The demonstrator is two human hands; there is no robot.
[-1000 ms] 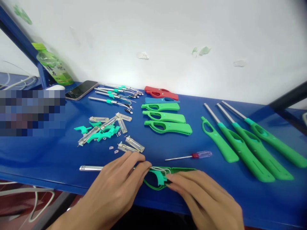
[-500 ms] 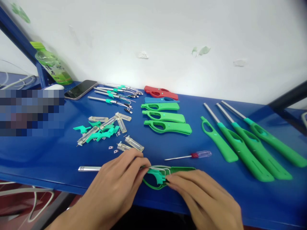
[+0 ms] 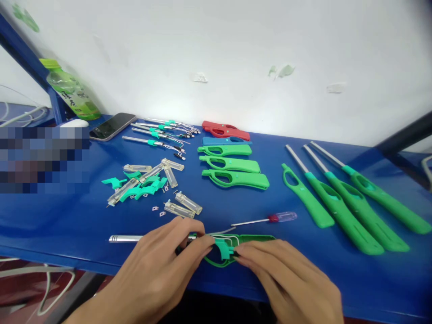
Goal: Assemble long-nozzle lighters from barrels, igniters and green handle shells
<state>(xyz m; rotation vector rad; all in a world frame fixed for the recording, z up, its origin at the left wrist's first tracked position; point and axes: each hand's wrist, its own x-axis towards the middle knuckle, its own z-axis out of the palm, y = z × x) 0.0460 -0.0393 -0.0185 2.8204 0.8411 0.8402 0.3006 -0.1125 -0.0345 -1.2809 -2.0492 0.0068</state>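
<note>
A thin pale tube (image 3: 227, 231) now slants out above the rim of an open green shell (image 3: 258, 237) at the table's near edge, where moments ago it lay closer in; it appears not yet seated. The left hand (image 3: 165, 265) curls thumb and forefinger over the shell's neck, its exact grip hidden, while the right hand (image 3: 290, 270) pinches a small black part (image 3: 235, 254) beside the teal trigger (image 3: 223, 249). Beyond them, the blue table (image 3: 236, 202) carries a screwdriver (image 3: 282, 217), clear reservoirs (image 3: 188, 202), wired metal rods (image 3: 137, 139) and long-nosed green lighters (image 3: 347, 218). A phone (image 3: 113, 126) and bottle (image 3: 74, 92) rest near a scuffed white wall (image 3: 151, 54).
</note>
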